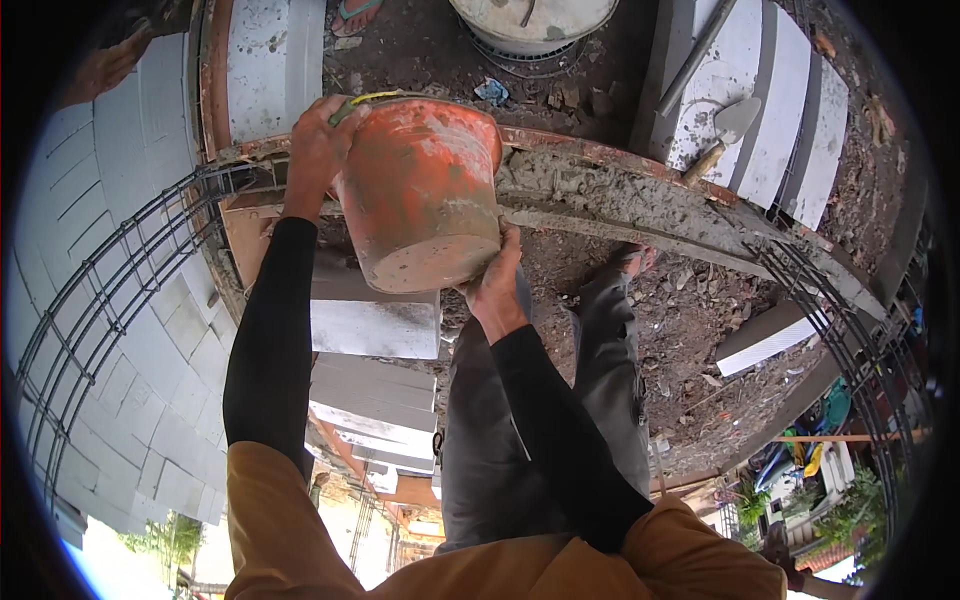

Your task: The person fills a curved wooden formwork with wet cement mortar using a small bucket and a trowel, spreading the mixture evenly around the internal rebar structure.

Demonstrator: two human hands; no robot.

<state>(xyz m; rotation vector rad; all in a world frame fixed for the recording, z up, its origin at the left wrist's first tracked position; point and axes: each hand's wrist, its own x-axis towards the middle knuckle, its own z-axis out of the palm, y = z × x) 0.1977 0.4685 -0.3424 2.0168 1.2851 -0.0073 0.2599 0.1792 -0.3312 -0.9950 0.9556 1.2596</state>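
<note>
An orange bucket [420, 200] smeared with grey cement is lifted in front of me, tilted with its base toward me and its mouth facing away. My left hand [318, 150] grips it at the rim on the left, beside a yellow-green piece of the handle. Against the lower edge of the base, my right hand [497, 280] is closed, supporting it from the right. What the bucket holds is hidden. Just beyond and to its right runs a long board-sided form [690, 235] with wet grey concrete [600, 190] in it.
A trowel [735, 122] lies on white blocks [800, 110] at the right. Another bucket [540, 25] stands at the far side. Rebar cages [100, 300] extend at both sides. At the upper left are another person's hand [112, 65] and a sandalled foot [355, 14].
</note>
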